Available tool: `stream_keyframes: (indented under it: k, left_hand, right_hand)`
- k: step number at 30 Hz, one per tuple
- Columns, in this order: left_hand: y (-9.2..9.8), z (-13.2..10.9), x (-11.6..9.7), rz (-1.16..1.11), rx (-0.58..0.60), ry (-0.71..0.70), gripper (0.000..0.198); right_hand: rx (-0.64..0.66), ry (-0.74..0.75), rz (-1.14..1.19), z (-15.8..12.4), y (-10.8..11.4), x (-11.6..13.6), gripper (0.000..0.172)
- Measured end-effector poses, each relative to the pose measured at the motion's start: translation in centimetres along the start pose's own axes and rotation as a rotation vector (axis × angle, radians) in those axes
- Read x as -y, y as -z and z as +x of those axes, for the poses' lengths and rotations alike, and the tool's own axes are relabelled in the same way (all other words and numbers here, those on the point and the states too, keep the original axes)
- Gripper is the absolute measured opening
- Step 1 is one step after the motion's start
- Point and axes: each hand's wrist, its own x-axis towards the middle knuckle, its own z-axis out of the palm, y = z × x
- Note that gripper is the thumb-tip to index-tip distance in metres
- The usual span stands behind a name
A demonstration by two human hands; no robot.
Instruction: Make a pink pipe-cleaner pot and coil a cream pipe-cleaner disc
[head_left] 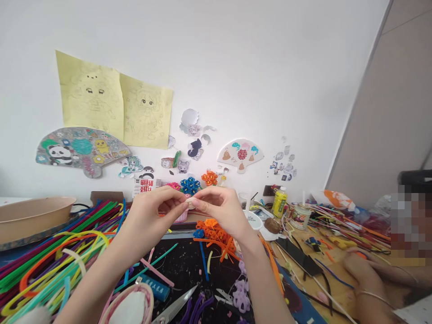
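My left hand (153, 216) and my right hand (219, 209) are raised over the table, fingertips almost meeting. Between them they pinch a small cream-coloured piece (191, 202), mostly hidden by the fingers; its kind is unclear. Below and behind my right hand lies a heap of orange pipe-cleaner flowers (216, 234) with a blue one. Purple pipe-cleaner loops (240, 297) lie under my right forearm. Scissors (178, 306) rest on the dark work surface (185, 252) below, near a teal box (155, 288).
Many coloured pipe cleaners (37, 256) fill the left side, beside a tan basin (33, 216). At right stand a yellow bottle (279, 202) and a jar (300, 217), with a black phone (299, 256) nearer. Another person's hand (357, 270) is at the far right.
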Motion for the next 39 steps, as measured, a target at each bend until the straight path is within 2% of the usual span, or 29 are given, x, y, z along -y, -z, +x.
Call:
stream_keyframes:
  k: [10,19,28,39]
  left_hand:
    - [-0.01,0.00,-0.08,0.013,0.016,0.007,0.030]
    - [0.10,0.06,0.09,0.001,-0.011,0.022,0.027]
    - [-0.21,0.04,0.10,0.010,0.020,-0.008,0.025]
    - [0.16,0.01,0.13,0.010,0.013,0.017,0.026]
  right_hand:
    - [0.040,0.020,-0.047,-0.02,0.09,-0.10,0.025]
    - [0.022,0.024,-0.125,0.06,0.78,-0.07,0.026]
    - [0.048,0.016,-0.110,0.00,0.05,-0.16,0.028]
    - [0.046,0.030,-0.128,0.07,0.46,-0.19,0.025]
